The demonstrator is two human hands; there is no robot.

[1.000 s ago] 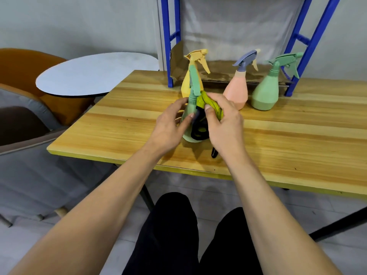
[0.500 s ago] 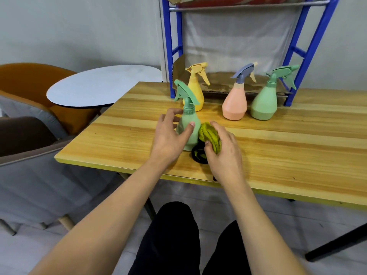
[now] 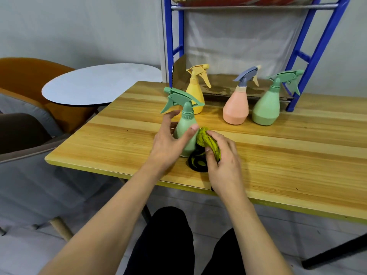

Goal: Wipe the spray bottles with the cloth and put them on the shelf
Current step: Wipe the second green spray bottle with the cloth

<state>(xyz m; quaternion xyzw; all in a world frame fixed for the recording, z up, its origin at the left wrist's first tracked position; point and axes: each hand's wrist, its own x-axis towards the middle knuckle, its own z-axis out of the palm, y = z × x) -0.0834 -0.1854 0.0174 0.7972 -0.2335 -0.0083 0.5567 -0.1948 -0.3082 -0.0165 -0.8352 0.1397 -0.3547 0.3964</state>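
- Left hand (image 3: pixel 168 143) loosely cups the near bottle (image 3: pixel 185 132), fingers relaxed.
- Right hand (image 3: pixel 224 159) grips the soft cloth (image 3: pixel 208 141).
- Bottle likely light, slick plastic; hold its neck.

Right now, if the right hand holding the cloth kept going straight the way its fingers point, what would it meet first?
The right hand points up and left, so its cloth would press into the near green bottle, which the left hand steadies. Cloth and bottle look nearly touching; depth is unclear.
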